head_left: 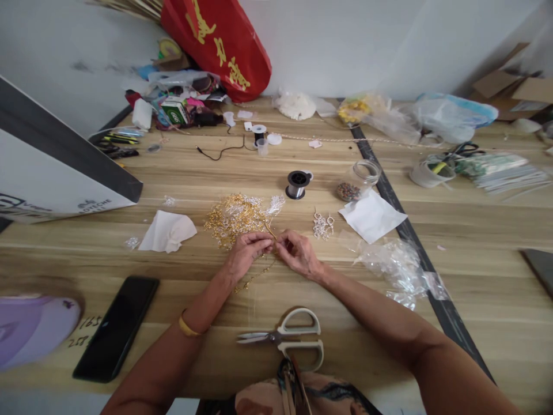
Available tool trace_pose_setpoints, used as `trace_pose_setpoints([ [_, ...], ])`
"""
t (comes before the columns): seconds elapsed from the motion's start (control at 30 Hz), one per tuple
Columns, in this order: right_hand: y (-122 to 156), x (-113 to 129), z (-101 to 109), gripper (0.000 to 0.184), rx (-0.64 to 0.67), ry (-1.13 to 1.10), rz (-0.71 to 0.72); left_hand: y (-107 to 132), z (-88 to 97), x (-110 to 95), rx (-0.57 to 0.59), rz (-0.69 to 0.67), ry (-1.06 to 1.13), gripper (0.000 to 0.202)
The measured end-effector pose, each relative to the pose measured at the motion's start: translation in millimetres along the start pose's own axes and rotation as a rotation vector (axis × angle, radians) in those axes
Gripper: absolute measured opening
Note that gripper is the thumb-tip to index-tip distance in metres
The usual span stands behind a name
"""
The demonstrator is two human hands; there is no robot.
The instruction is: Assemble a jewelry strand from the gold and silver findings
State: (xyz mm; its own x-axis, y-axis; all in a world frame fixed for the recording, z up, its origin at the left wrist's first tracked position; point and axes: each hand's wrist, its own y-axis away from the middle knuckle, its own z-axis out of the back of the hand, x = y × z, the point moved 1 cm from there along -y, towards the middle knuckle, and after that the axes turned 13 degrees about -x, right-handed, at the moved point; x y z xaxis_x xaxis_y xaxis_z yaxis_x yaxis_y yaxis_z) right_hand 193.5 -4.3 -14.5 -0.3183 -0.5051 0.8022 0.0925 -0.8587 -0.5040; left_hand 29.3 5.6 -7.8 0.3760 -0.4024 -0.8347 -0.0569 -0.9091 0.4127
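My left hand [245, 253] and my right hand [299, 253] meet at the middle of the wooden table [475, 276], fingers pinched together on a thin gold piece [270, 233] that sticks up between them. A gold beaded strand [254, 276] trails from under my left hand. Just beyond my hands lies a heap of gold and silver ornaments [237, 218]. A small cluster of silver pieces [323, 225] sits to the right of it. White-handled scissors [288, 339] lie shut on the table near my body.
A black phone [116, 327] lies at front left, a crumpled white tissue [167, 231] left of the heap. A spool of clear thread [297, 184], a jar of beads [359, 181], white paper [371, 217] and clear plastic wrap [396, 267] lie right. Clutter and a red bag [221, 40] line the far wall.
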Motion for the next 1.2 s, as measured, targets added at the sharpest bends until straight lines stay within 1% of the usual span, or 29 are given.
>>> trace_pose_setpoints([
  [0.17,0.4,-0.9,-0.4,0.012,0.005,0.005,-0.011,1.5,-1.6,-1.8,0.007,-0.009,-0.007,0.024],
  [0.4,0.1,0.0,0.2,0.012,0.000,0.010,0.014,2.2,-1.3,-2.4,0.005,-0.014,-0.015,0.024],
  [0.67,0.3,-0.8,0.1,0.012,0.005,0.009,0.016,0.9,-0.7,-0.4,0.019,-0.024,-0.010,0.022],
  [0.87,-1.0,2.0,1.2,0.013,0.020,0.007,0.019,2.2,-1.6,-2.6,0.034,-0.032,-0.027,0.021],
  [1.0,-0.8,1.5,1.2,0.014,0.025,0.006,0.020,3.0,-1.5,-4.0,0.061,-0.014,-0.042,0.021],
  [1.2,-0.4,0.4,1.5,0.014,0.037,-0.009,0.020,1.4,1.3,-1.8,0.060,0.010,-0.075,0.022],
])
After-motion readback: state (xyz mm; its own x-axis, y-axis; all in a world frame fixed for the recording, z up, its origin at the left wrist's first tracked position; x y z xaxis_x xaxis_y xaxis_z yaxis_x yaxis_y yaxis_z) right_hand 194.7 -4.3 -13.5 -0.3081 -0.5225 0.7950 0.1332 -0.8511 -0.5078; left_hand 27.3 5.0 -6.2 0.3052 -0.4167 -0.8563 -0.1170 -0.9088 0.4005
